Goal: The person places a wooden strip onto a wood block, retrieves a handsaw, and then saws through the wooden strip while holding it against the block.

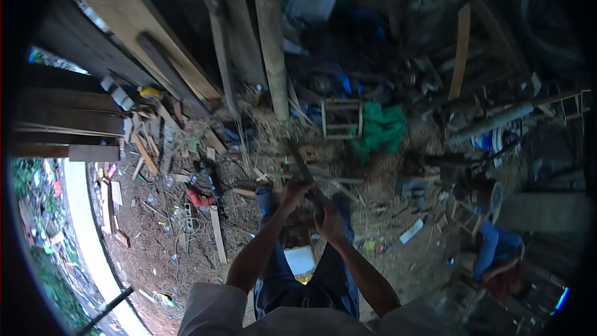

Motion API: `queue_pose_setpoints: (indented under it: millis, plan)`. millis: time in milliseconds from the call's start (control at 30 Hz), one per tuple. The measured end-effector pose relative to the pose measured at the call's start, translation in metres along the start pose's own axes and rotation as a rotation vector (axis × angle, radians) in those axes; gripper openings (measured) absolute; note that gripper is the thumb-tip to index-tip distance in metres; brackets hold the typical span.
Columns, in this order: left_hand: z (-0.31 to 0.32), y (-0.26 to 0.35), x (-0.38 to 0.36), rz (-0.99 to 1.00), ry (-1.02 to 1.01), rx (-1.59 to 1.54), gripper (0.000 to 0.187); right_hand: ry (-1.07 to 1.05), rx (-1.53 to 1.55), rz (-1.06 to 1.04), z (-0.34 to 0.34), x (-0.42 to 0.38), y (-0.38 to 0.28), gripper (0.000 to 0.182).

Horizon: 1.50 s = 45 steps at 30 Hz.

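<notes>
The left hand (295,191) wraps around a long, thin piece of wood (300,160), and the right hand (326,219) grips it closer to the body — two hands likely keep it steady. The wood is up above the middle of the dirt floor (155,236), well away from the floor's left edge, with a green cloth (380,127) lying farther off. It looks dark and straight — too dim to see any marks

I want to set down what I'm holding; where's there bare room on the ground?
Mostly bare ground, barring small scraps, lies between the bright strip and the looped cord. It's crowded around the red tool and the green cloth.
</notes>
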<state>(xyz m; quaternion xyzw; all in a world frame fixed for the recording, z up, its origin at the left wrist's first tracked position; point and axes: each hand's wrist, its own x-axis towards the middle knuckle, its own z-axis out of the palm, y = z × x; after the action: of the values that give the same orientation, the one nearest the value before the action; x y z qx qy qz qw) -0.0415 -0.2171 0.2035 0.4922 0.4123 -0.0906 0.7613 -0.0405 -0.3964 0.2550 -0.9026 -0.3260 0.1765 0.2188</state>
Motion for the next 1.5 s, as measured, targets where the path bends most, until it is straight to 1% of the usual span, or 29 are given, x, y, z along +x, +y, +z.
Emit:
queue_pose_setpoints:
  millis: [67,100,133,200,233,267,333,367,433,467,500,533,567,600,633,667,733,800,867,900,933,1000,1133,1200,1233,1300,1333,1400,1500]
  plan:
    - [-0.013,-0.016,0.041,0.029,-0.135,-0.056,0.025,0.085,0.364,0.344,0.032,0.021,0.006,0.029]
    - [-0.016,-0.020,0.055,-0.013,-0.110,0.050,0.024,0.284,0.440,0.318,0.053,0.028,0.015,0.029]
    - [-0.020,-0.034,0.068,-0.047,-0.123,0.050,0.024,0.272,0.433,0.351,0.069,0.024,0.027,0.029]
    - [-0.031,-0.061,0.101,0.127,-0.148,0.181,0.020,0.332,0.501,0.528,0.081,0.033,0.048,0.028]
    - [-0.033,-0.075,0.115,0.151,-0.094,0.217,0.014,0.340,0.544,0.593,0.089,0.034,0.061,0.025]
    - [-0.036,-0.084,0.128,0.144,-0.094,0.228,0.014,0.339,0.554,0.602,0.104,0.032,0.076,0.025]
    - [-0.039,-0.102,0.156,0.409,-0.002,0.619,0.009,0.496,0.798,0.568,0.134,0.031,0.114,0.026]
    - [-0.042,-0.118,0.172,0.397,-0.006,0.635,0.009,0.556,0.775,0.575,0.146,0.032,0.130,0.026]
    - [-0.041,-0.150,0.201,0.541,0.036,0.707,0.015,0.521,0.814,0.681,0.161,0.026,0.165,0.025]
    - [-0.040,-0.163,0.209,0.536,0.035,0.723,0.015,0.485,0.850,0.762,0.167,0.026,0.178,0.025]
    - [-0.036,-0.174,0.215,0.736,-0.021,0.953,0.022,0.514,0.955,0.801,0.168,0.029,0.185,0.024]
    - [-0.031,-0.181,0.224,0.943,-0.084,1.179,0.030,0.523,0.970,0.805,0.174,0.032,0.193,0.024]
    - [-0.030,-0.192,0.234,0.832,-0.239,1.200,0.044,0.588,1.055,0.772,0.181,0.034,0.202,0.021]
    - [-0.032,-0.196,0.240,0.832,-0.241,1.214,0.044,0.652,1.138,0.736,0.180,0.040,0.206,0.020]
    - [-0.033,-0.200,0.242,0.820,-0.293,1.305,0.046,0.598,1.016,0.799,0.175,0.043,0.212,0.023]
    - [-0.031,-0.204,0.245,0.811,-0.353,1.388,0.048,0.608,1.018,0.808,0.168,0.048,0.213,0.023]
    - [-0.038,-0.211,0.253,0.889,-0.392,1.450,0.050,0.528,0.960,0.847,0.152,0.061,0.217,0.028]
    - [-0.046,-0.214,0.263,0.972,-0.428,1.517,0.052,0.555,0.882,0.822,0.141,0.068,0.226,0.030]
    - [-0.049,-0.207,0.273,0.950,-0.583,1.552,0.051,0.595,0.835,0.726,0.133,0.075,0.240,0.032]
    - [-0.048,-0.203,0.272,0.938,-0.580,1.474,0.045,0.610,0.836,0.693,0.130,0.075,0.251,0.034]
    - [-0.045,-0.201,0.272,0.960,-0.590,1.473,0.045,0.632,0.830,0.692,0.128,0.079,0.256,0.034]
    - [-0.043,-0.198,0.270,0.804,-0.566,1.335,0.035,0.744,0.808,0.711,0.124,0.086,0.263,0.036]
    - [-0.034,-0.192,0.271,0.906,-0.493,1.245,0.029,0.840,0.726,0.650,0.123,0.095,0.277,0.036]
    - [-0.027,-0.199,0.272,0.802,-0.411,1.201,0.027,0.851,0.721,0.648,0.120,0.100,0.275,0.036]
    - [-0.025,-0.200,0.273,0.805,-0.412,1.197,0.027,0.856,0.729,0.645,0.121,0.103,0.273,0.036]
    - [-0.017,-0.199,0.277,0.966,-0.482,1.237,0.024,0.864,0.667,0.604,0.124,0.106,0.275,0.036]
    - [-0.016,-0.200,0.275,0.968,-0.475,1.231,0.024,0.867,0.611,0.570,0.127,0.106,0.276,0.035]
    - [-0.017,-0.201,0.270,1.134,-0.385,1.295,0.023,0.869,0.658,0.522,0.136,0.108,0.282,0.031]
    - [-0.016,-0.194,0.271,1.100,-0.279,1.218,0.029,0.877,0.671,0.454,0.142,0.113,0.287,0.026]
